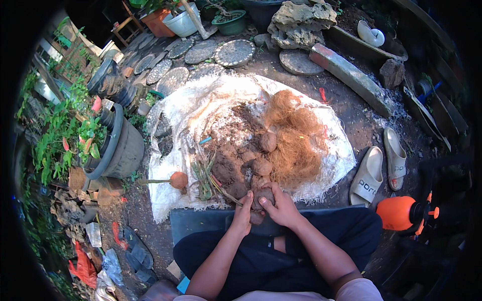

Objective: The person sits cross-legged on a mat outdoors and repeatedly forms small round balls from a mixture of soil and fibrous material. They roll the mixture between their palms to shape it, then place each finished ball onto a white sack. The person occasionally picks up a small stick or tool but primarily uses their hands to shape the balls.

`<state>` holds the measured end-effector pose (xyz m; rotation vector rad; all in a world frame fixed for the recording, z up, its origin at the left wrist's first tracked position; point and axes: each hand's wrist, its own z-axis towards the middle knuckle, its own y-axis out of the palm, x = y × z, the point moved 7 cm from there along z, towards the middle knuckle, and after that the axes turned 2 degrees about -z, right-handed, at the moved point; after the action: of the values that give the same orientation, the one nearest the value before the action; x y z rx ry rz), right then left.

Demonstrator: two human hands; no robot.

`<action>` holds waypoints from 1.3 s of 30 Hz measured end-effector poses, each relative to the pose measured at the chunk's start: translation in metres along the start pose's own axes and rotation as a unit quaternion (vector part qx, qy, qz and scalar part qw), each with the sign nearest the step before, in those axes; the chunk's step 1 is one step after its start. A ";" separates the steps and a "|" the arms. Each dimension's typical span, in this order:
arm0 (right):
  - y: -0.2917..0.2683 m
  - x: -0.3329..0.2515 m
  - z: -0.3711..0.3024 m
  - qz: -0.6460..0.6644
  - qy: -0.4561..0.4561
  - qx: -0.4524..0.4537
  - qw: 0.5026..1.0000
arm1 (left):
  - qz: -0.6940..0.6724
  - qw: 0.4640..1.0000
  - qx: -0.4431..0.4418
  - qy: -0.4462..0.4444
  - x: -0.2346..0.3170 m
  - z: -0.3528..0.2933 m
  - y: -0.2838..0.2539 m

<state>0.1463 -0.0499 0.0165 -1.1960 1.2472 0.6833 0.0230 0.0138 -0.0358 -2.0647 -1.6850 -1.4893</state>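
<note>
Both hands meet over the lap: the left hand (243,214) and the right hand (282,207) grasp a brown ball (264,194) between them, thumbs on top; the other fingers and its underside are mostly hidden. A smaller brown lump (257,217) shows just below, partly covered. The dark mat (193,223) runs under the legs, its near part out of sight; an orange sprayer (395,212) stands beside the right knee, its base obscured. Just ahead, more brown balls (268,142) line up between dark soil (226,168) and tangled brown fibre (298,150), crowding the hands' forward side. Green stalks (204,181) lie leftward, before an orange ball on a stick (178,180). The white sack (337,150) ends in a frayed edge; ground separates it from the sandals (368,173). Round paving slabs (234,53) border its far side.
</note>
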 end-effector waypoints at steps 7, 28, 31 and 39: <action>0.005 0.012 0.001 0.031 -0.001 0.015 0.999 | 0.046 0.997 0.047 0.033 -0.001 0.002 -0.007; -0.004 -0.005 -0.001 -0.165 0.011 0.002 0.986 | 0.215 0.970 0.060 0.094 0.017 -0.002 -0.001; -0.003 -0.005 0.002 -0.164 -0.009 0.017 0.986 | 0.224 0.969 0.056 0.084 0.015 -0.002 0.001; 0.002 0.001 0.001 -0.144 -0.053 -0.002 0.988 | 0.229 0.971 -0.030 0.056 0.006 -0.003 0.006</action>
<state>0.1451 -0.0484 0.0151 -1.2947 0.9608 0.5267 0.0253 0.0137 -0.0276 -2.1554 -1.0371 -1.4736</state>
